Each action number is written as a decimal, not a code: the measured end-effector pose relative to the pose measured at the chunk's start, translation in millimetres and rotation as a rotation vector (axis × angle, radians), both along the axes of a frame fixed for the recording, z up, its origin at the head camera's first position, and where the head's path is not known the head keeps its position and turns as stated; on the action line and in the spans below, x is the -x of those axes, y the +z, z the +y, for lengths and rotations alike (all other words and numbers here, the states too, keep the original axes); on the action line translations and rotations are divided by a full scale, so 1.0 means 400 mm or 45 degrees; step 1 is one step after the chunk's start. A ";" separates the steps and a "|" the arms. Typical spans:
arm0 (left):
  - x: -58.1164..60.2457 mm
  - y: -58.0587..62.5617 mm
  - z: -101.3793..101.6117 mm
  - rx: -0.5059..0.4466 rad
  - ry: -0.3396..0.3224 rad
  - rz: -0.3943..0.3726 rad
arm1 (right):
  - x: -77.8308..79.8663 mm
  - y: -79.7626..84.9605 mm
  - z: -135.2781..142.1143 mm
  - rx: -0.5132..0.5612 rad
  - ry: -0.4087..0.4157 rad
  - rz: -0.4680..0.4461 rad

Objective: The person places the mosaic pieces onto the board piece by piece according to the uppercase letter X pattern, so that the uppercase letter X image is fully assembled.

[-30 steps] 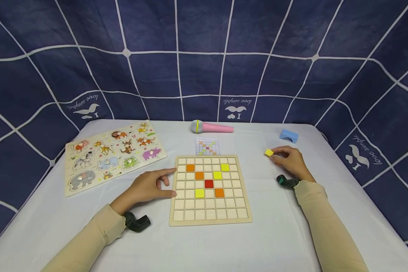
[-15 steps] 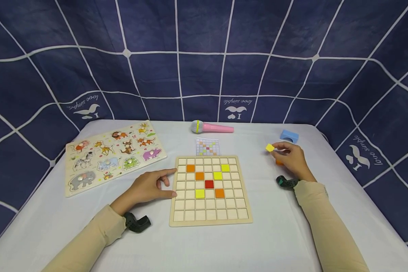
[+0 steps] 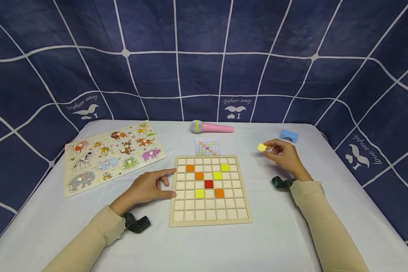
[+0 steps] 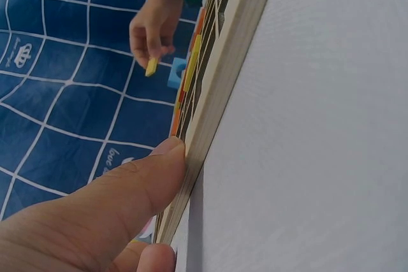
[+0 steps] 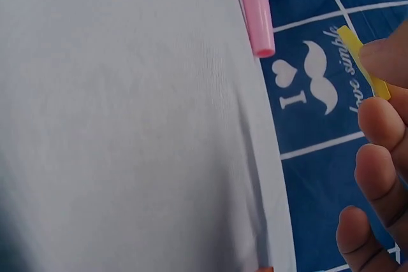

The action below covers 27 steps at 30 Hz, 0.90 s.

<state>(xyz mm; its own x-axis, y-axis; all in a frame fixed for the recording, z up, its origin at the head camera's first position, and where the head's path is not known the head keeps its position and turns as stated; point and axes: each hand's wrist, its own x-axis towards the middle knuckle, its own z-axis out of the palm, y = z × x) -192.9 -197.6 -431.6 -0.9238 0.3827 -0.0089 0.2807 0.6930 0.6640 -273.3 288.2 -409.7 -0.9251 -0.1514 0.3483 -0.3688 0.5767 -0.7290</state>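
Observation:
My right hand (image 3: 285, 155) pinches a small yellow square tile (image 3: 261, 147) between thumb and fingers, raised over the table right of the board. In the right wrist view the tile (image 5: 360, 62) shows edge-on at the thumb. My left hand (image 3: 147, 185) touches the left edge of a wooden grid board (image 3: 210, 223), index finger and thumb spread along it. The left wrist view has that thumb (image 4: 146, 179) against the board's side. Orange, yellow and one red tile (image 3: 209, 184) lie in the board's squares. An orange piece (image 3: 277, 163) is mostly hidden behind my right hand.
A printed pattern card (image 3: 207, 146) lies just beyond the board, with a pink toy microphone (image 3: 217, 128) behind it. An animal puzzle board (image 3: 115, 151) lies at the left. A blue arch block (image 3: 289, 135) stands beyond my right hand. Blue cloth (image 3: 204, 75) hangs behind the table.
My right hand has lifted the yellow tile and moved left with it, toward the board. An orange piece came into sight beneath that hand. My left hand stays put.

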 end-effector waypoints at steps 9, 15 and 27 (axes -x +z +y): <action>0.000 -0.001 0.000 -0.001 0.003 -0.006 | -0.005 0.006 -0.039 -0.030 0.100 0.028; 0.000 0.000 0.000 0.003 -0.002 0.004 | -0.007 0.006 -0.068 -0.045 0.155 0.014; 0.000 0.004 -0.001 0.010 -0.006 0.004 | -0.028 0.010 -0.129 -0.073 0.285 0.002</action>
